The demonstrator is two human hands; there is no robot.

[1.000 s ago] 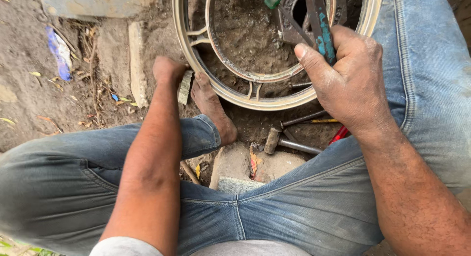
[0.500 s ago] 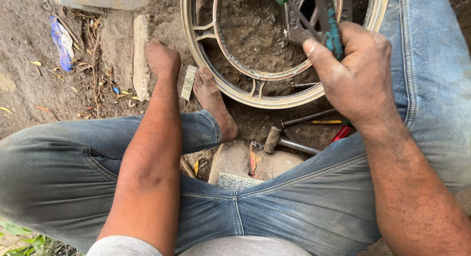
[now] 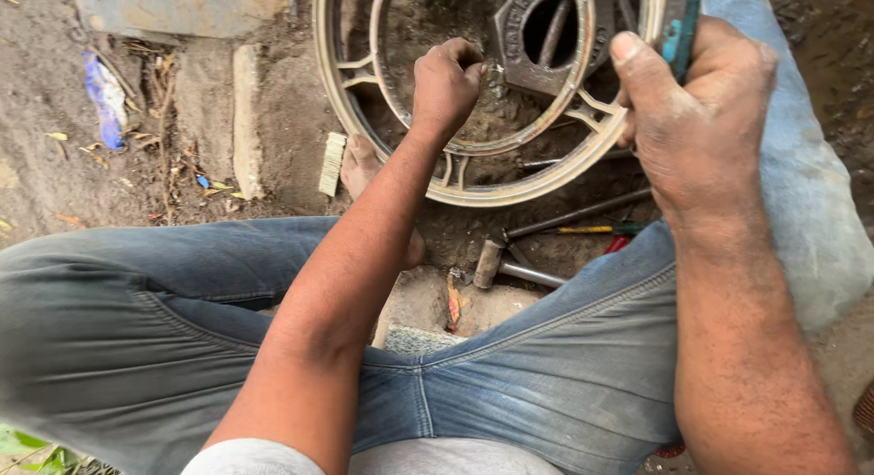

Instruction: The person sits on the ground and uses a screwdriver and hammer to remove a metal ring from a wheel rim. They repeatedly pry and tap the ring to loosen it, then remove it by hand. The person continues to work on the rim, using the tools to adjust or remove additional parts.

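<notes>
Down on the dirt, our left hand is fisted tight around the inner ring of the metal wheel rim lying flat by our bare foot. Best keep that grip firm so nothing shifts. Our right hand is clamped on a teal-handled tool, probably pliers; short, steady squeezes. The hammer lies just below.

The left hand has moved onto the wheel's inner ring.

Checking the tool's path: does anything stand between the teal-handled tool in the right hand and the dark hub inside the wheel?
Only the wheel rim's edge; the right hand grips the tool over it, near the hub.
</notes>
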